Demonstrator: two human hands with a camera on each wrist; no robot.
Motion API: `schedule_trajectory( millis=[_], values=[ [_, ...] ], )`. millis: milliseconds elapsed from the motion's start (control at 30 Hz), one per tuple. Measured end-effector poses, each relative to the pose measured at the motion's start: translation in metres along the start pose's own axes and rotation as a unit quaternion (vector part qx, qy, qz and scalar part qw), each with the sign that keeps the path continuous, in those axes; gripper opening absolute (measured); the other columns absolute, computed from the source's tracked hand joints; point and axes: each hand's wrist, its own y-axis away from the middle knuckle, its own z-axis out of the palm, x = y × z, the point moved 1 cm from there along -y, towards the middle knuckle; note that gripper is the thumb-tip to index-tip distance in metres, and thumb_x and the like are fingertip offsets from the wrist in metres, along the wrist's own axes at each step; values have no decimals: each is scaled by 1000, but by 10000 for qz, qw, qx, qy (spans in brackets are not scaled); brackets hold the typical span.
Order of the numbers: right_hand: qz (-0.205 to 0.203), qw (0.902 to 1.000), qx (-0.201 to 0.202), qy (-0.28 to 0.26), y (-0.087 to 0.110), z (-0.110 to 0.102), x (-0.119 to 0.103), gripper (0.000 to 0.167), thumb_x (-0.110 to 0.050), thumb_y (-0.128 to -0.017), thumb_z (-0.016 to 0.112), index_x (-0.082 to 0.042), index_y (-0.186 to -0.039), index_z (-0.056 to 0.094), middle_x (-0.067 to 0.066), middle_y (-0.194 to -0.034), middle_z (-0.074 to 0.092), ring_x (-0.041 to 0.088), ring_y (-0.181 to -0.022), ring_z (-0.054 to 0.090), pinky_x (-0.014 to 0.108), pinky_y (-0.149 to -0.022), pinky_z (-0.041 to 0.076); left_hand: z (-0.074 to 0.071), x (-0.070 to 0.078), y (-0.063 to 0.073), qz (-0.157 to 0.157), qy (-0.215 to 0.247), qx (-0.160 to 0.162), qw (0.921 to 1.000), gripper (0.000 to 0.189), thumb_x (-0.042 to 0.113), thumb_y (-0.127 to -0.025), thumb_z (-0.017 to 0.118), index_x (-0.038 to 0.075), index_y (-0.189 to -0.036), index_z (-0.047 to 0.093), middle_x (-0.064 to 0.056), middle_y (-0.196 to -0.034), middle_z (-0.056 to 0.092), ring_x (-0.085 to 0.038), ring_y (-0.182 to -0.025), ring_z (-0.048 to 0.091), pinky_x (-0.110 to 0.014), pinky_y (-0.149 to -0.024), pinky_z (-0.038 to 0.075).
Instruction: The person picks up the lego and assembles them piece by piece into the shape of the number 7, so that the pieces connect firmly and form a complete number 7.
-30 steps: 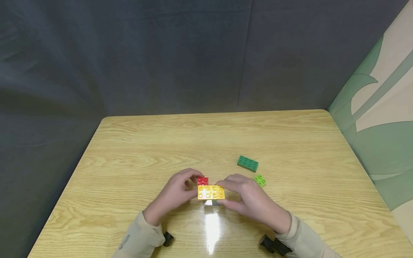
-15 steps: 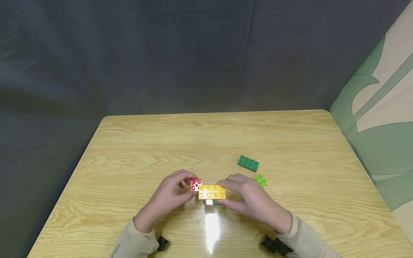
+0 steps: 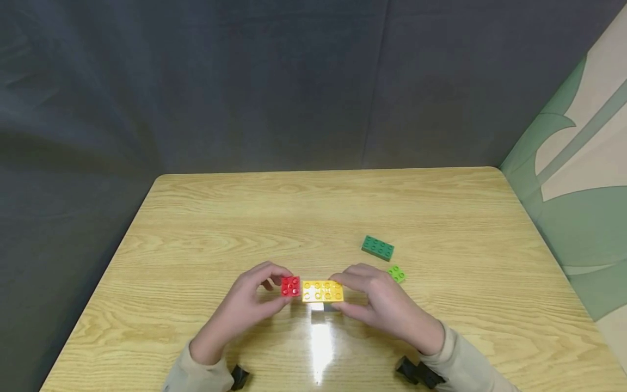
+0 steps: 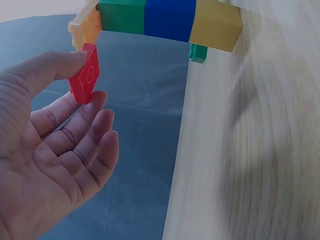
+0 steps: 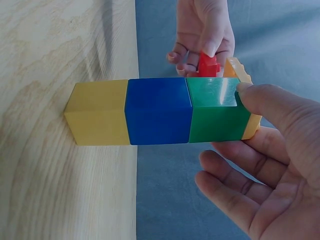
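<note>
My left hand (image 3: 247, 299) pinches a small red four-stud toy brick (image 3: 290, 286) between thumb and fingertips, in the air just left of a yellow studded brick (image 3: 323, 291). That yellow brick tops an upright tower, jutting past it toward the left hand. Under it, the right wrist view shows a green block (image 5: 217, 112), a blue block (image 5: 158, 111) and a pale yellow block (image 5: 100, 112) at the table. My right hand (image 3: 377, 299) grips the tower's upper end, thumb and fingers on opposite sides. In the left wrist view a narrow gap or slight contact between red brick (image 4: 85, 75) and yellow brick cannot be told apart.
A dark green eight-stud brick (image 3: 377, 247) lies on the wooden table (image 3: 220, 218) beyond the right hand. Close to that hand's knuckles is a lime green four-stud brick (image 3: 396, 274). A dark curtain (image 3: 264, 87) hangs behind the table's far edge.
My left hand has carried the red brick leftward and slightly toward me, from behind the yellow brick to beside its left end. The right hand and tower have hardly moved.
</note>
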Motion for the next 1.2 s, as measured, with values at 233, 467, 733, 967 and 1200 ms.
schedule_trajectory(
  millis=[233,467,733,967,1200],
  values=[
    [-50,10000,68,-41,0,1,0,36,-24,-82,79,-8,-114,70,-4,-98,69,11,-89,63,27,-76,55,-2,7,2,162,76,15,9998,38,9,-79,81,21,-111,65,9,-103,66,-12,-89,61,-34,-73,55],
    [-39,10000,74,-55,0,1,1,35,-24,-82,79,-9,-113,70,-5,-97,69,8,-89,62,26,-76,55,-1,10,2,328,202,59,9992,37,11,-80,80,19,-113,65,6,-103,67,-13,-89,61,-35,-73,54],
    [-15,9999,78,-77,0,2,1,34,-24,-83,79,-10,-113,71,-6,-97,69,8,-89,61,26,-75,55,1,9,3,315,306,49,9990,37,11,-81,80,18,-113,64,6,-103,67,-13,-89,61,-36,-73,54],
    [4,9999,70,-102,1,2,1,35,-24,-83,79,-10,-113,70,-5,-98,69,10,-89,63,26,-76,56,4,6,4,396,569,41,9976,35,5,-81,78,14,-113,64,2,-101,68,-14,-84,61,-35,-73,55],
    [-33,9999,105,-69,1,2,1,35,-24,-82,79,-9,-113,70,-4,-98,69,8,-89,62,25,-76,55,6,4,4,312,905,26,9954,34,2,-83,76,13,-114,64,-1,-93,69,-14,-78,62,-34,-72,55]
  ],
)
